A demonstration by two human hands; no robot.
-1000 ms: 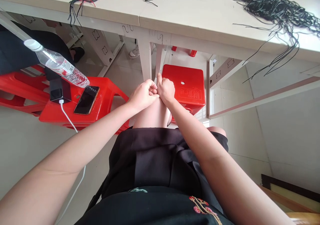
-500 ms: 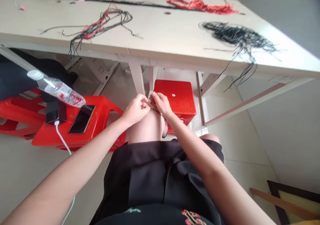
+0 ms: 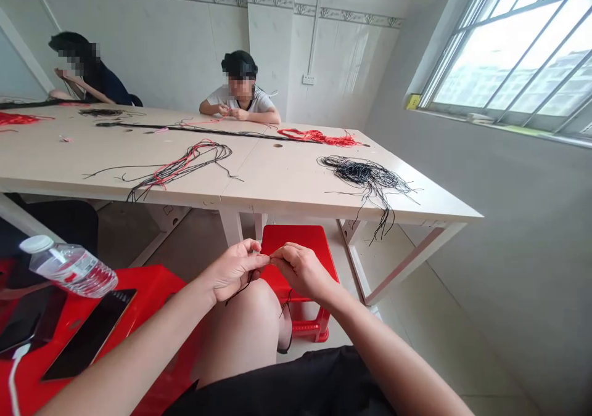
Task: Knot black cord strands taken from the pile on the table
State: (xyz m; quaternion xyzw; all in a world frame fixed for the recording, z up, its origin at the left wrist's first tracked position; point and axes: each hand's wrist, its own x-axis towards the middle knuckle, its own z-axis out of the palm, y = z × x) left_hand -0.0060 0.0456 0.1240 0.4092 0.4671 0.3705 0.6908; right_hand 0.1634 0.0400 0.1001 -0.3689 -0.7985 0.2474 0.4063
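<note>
My left hand [image 3: 234, 271] and my right hand [image 3: 300, 270] are raised above my bare knee [image 3: 240, 323], their fingertips meeting. Both pinch a thin black cord [image 3: 244, 289], which hangs down from the left hand. A second strand or loop [image 3: 287, 320] dangles beside my knee, below the right hand. On the cream table [image 3: 272, 179], out of reach of both hands, lie a tangled black cord bundle [image 3: 363, 175] and a loose bundle of black and red cords [image 3: 178, 166].
A red stool [image 3: 296, 243] stands under the table edge. To my left, another red stool [image 3: 152, 286] holds a plastic water bottle [image 3: 69, 266] and a phone [image 3: 87, 336]. Two seated people [image 3: 240, 89] [image 3: 87, 71] work across the table, beyond red cord [image 3: 319, 137].
My view has tilted up from my lap to across the table, showing the far end and two people. My hands have risen, and the cord now hangs visibly from between them.
</note>
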